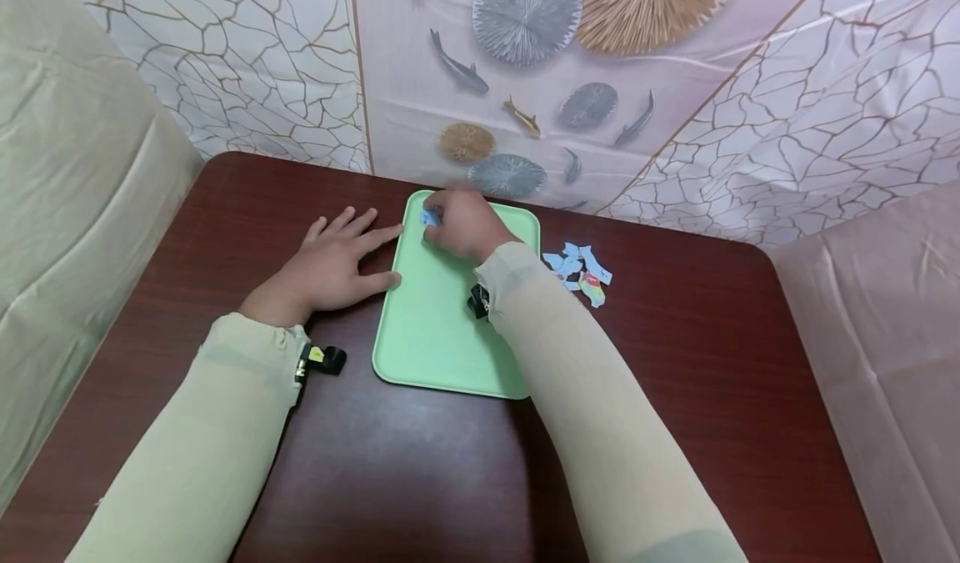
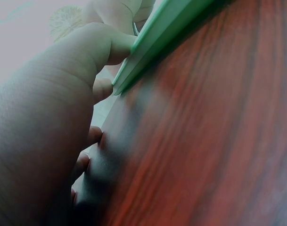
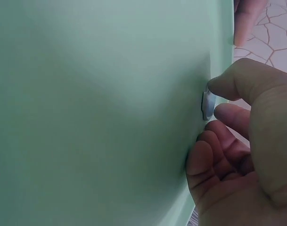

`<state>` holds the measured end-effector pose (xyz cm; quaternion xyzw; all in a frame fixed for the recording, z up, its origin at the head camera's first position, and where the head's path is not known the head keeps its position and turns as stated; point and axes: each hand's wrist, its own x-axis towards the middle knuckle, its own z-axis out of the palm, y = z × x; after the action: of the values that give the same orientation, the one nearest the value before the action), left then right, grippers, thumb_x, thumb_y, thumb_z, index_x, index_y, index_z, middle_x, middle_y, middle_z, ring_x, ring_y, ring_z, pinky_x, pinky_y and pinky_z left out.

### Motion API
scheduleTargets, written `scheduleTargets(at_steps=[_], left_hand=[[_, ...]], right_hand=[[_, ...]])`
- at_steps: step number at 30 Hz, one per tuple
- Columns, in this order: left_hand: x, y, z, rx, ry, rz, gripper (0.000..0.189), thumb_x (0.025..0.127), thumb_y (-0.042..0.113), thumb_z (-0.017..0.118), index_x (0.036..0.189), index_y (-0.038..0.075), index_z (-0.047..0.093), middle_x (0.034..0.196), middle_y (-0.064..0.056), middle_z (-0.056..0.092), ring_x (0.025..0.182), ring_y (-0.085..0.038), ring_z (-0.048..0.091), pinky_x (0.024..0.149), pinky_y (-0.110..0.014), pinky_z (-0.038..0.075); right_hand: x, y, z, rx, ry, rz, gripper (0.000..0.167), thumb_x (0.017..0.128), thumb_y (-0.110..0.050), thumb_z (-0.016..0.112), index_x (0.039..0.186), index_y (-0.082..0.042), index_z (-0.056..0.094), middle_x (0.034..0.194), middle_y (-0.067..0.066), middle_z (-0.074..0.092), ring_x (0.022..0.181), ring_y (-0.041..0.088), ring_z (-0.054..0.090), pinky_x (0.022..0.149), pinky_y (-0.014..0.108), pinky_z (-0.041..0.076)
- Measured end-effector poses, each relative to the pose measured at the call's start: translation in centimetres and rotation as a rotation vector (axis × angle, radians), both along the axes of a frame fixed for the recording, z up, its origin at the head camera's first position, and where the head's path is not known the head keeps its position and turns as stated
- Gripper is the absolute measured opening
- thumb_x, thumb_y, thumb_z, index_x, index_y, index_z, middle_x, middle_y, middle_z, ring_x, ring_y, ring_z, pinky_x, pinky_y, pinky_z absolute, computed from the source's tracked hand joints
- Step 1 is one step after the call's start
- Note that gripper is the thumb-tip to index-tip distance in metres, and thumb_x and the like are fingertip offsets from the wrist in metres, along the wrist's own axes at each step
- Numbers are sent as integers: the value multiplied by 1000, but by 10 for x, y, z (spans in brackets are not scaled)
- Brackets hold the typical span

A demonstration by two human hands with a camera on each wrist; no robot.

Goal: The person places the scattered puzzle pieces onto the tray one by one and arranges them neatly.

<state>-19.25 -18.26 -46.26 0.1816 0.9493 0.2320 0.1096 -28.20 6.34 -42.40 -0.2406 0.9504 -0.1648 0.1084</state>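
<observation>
A light green tray (image 1: pixel 427 329) lies on the dark table. Near its far left corner, a small light blue puzzle piece (image 1: pixel 430 217) is between the thumb and index finger of my right hand (image 1: pixel 468 225). The right wrist view shows this piece (image 3: pixel 208 104) down at the tray surface, pinched by the right hand (image 3: pixel 242 141), whose other fingers curl beside it. My left hand (image 1: pixel 330 267) is spread flat on the table left of the tray, thumb and index fingertip touching its left edge. In the left wrist view, the left hand (image 2: pixel 72 89) meets the tray's rim (image 2: pixel 138 56).
To the right of the tray, several irregular puzzle pieces (image 1: pixel 573 267) lie in a loose heap, mostly light blue, one with red and yellow print (image 1: pixel 592 286). The brown wooden table (image 1: pixel 675 363) runs back to a patterned cloth wall (image 1: pixel 277 62). Pale cloth hangs at both sides.
</observation>
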Motion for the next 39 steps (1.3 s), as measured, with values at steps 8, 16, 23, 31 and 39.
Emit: scheduleTargets(at_steps=[8, 16, 23, 31, 39], left_hand=[[-1, 1, 0, -5, 7, 1, 82, 108, 73, 58, 179, 40, 32, 190, -15, 17, 177, -46, 4, 137, -76, 2], [-2, 0, 0, -10, 4, 2, 82, 108, 72, 59, 179, 40, 32, 190, -16, 17, 177, -47, 4, 136, -77, 3], [0, 1, 2, -10, -2, 4, 82, 108, 71, 59, 179, 39, 32, 189, -17, 17, 177, -48, 4, 136, -78, 3], [-1, 1, 1, -5, -9, 11, 82, 108, 70, 61, 179, 40, 32, 190, -16, 17, 177, -47, 2, 137, -77, 2], [-1, 2, 0, 2, -8, 16, 82, 107, 69, 62, 178, 40, 33, 190, -16, 17, 177, -47, 3, 137, -76, 1]], right_hand=[[3, 2, 7, 18, -6, 25, 47, 103, -23, 74, 149, -12, 71, 146, 8, 70, 138, 25, 62, 119, 39, 51], [7, 10, 18, -23, 1, 24, 47, 105, -25, 74, 150, -13, 70, 147, 10, 67, 131, 26, 65, 111, 43, 56], [15, 22, 36, -48, 63, 65, 45, 104, -27, 74, 146, -11, 72, 143, 10, 71, 130, 27, 67, 110, 44, 57], [27, 35, 53, -64, 126, 88, 42, 103, -26, 74, 142, -9, 75, 141, 8, 74, 125, 28, 70, 110, 44, 58], [44, 56, 67, -83, 136, 38, 40, 101, -27, 78, 138, -10, 77, 144, 7, 71, 125, 29, 71, 111, 44, 58]])
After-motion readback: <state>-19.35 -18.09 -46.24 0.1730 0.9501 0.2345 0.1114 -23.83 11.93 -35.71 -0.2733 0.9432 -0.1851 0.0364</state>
